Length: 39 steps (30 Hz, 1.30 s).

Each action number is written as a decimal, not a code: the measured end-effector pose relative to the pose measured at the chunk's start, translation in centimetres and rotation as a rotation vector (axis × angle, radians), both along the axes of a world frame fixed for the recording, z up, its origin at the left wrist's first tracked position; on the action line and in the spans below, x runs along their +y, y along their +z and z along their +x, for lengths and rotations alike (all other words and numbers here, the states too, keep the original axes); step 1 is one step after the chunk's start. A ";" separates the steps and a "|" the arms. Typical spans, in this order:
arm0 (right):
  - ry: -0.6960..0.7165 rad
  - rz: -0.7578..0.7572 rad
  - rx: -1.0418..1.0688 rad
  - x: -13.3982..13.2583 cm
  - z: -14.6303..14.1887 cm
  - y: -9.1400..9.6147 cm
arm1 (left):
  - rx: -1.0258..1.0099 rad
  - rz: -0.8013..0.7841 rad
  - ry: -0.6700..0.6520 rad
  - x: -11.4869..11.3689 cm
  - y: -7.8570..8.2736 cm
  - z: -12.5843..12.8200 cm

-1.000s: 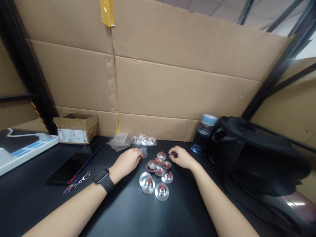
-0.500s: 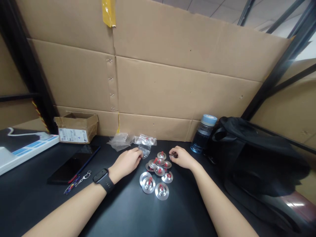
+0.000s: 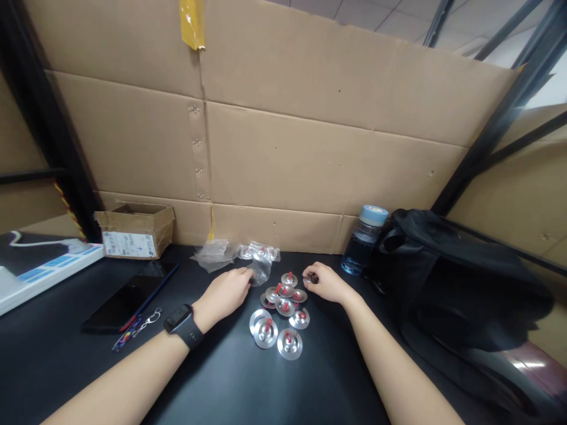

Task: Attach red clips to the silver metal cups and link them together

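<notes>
My left hand (image 3: 227,295), a dark watch on its wrist, rests low over the table with its fingers pinched on the edge of a small clear plastic bag (image 3: 262,273). To the right, my right hand (image 3: 326,283) has its fingertips closed on a small metal finger cymbal (image 3: 308,281); something dark shows at its centre, and the fingers cover part of it. Between the hands lies a loose pile of silvery finger cymbals (image 3: 285,306) with red loops. Nearer to me are a single finger cymbal (image 3: 290,345) and two overlapping ones (image 3: 265,334).
Behind the hands are bagged cymbals (image 3: 264,252) and crumpled clear plastic (image 3: 215,255). On the left stand a cardboard box (image 3: 137,231), a dark tablet (image 3: 133,298), a keychain (image 3: 138,328) and a power strip (image 3: 57,268). A water bottle (image 3: 364,241) and black bag (image 3: 456,283) occupy the right.
The small plastic bag at my left fingertips has shifted and lifted slightly. My right hand stays nearly still, and the cymbals lie as before.
</notes>
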State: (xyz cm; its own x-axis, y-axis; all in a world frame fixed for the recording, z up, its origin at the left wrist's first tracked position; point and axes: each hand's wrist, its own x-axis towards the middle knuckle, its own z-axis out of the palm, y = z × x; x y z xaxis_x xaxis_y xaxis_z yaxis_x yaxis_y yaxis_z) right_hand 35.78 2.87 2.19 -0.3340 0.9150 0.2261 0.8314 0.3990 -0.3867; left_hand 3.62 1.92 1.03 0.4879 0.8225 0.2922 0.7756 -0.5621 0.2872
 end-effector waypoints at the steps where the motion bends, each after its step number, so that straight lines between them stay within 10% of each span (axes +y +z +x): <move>1: 0.001 -0.001 -0.001 0.0 0.0 0.0 | 0.009 0.000 0.000 0.0 0.0 0.0; 24: -0.001 -0.027 -0.010 -0.1 0.0 0.1 | 0.149 0.069 0.020 1.3 -1.2 -0.9; 39: -0.001 -0.048 -0.008 -0.2 0.0 0.3 | 0.107 -0.016 -0.060 0.9 1.0 -2.3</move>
